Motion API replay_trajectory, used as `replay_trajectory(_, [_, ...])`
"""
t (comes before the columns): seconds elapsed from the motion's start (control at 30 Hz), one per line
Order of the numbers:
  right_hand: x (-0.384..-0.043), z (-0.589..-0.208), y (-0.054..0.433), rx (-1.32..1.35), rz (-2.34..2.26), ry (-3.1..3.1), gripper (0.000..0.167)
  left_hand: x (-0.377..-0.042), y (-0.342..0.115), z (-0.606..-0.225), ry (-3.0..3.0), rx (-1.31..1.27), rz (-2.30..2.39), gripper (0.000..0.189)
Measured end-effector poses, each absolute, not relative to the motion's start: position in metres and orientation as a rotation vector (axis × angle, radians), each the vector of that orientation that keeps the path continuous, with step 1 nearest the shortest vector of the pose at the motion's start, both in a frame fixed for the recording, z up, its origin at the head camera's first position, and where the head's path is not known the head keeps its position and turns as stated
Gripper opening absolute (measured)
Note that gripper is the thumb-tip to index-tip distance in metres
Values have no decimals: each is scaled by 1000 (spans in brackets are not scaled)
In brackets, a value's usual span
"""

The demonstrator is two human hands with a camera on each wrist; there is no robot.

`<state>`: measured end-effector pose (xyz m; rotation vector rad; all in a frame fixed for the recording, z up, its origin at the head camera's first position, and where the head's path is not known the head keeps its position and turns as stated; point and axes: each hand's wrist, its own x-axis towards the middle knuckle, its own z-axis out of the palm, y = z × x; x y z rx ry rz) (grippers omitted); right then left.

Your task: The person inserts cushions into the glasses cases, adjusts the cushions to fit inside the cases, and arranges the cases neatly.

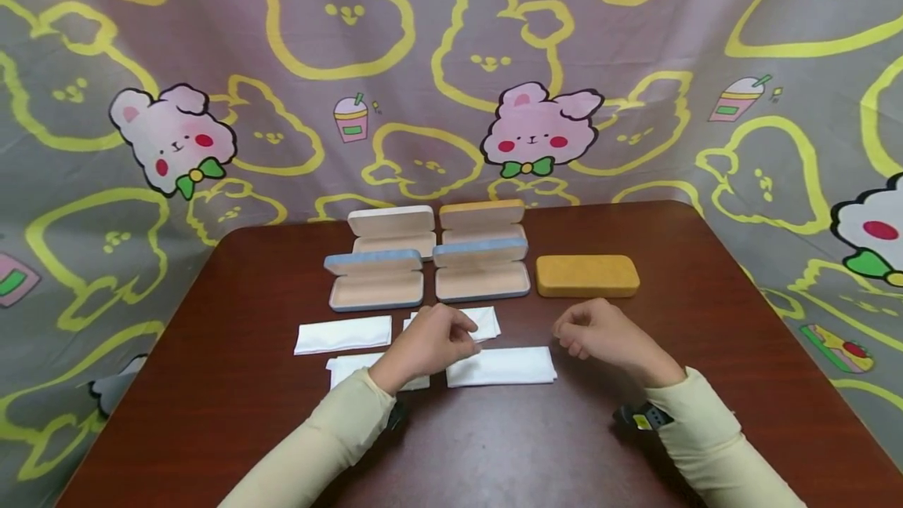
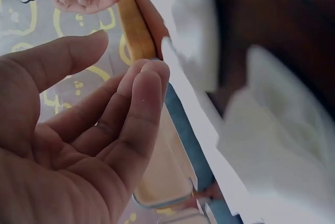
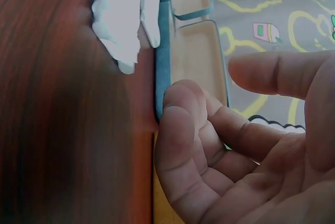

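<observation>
My left hand point(image 1: 433, 342) hovers above several folded white cloths, thumb and fingers bent loosely with nothing between them. One cloth point(image 1: 501, 367) lies to its right and another point(image 1: 485, 321) sits partly hidden behind it. A third cloth point(image 1: 349, 371) is partly covered by the left wrist. Right of the cloths hangs my right hand point(image 1: 607, 337), loosely curled and holding nothing, as the right wrist view confirms. Just beyond it lies a yellow glasses case point(image 1: 588, 276) with its lid down. Two blue glasses cases, one left point(image 1: 377, 290) and one right point(image 1: 483, 282), stand with lids raised behind the cloths.
Behind the blue cases, a white glasses case point(image 1: 391, 222) and a yellow one point(image 1: 483, 214) have their lids up. Another folded cloth point(image 1: 342, 335) lies at the left. A patterned curtain point(image 1: 423, 45) hangs behind the brown table point(image 1: 233, 320).
</observation>
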<state>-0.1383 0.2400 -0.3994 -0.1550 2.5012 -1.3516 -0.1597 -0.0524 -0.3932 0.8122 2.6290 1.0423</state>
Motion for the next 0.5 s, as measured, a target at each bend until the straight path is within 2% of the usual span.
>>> replay_trajectory(0.33, [-134,-408,228,-344,-1143,2613,10,-156,-63,-403,2857,911,668,17])
replay_trajectory(0.5, [-132,-413,224,-393,-1100,2637,13,-155,-63,-405,2835,889,558,21])
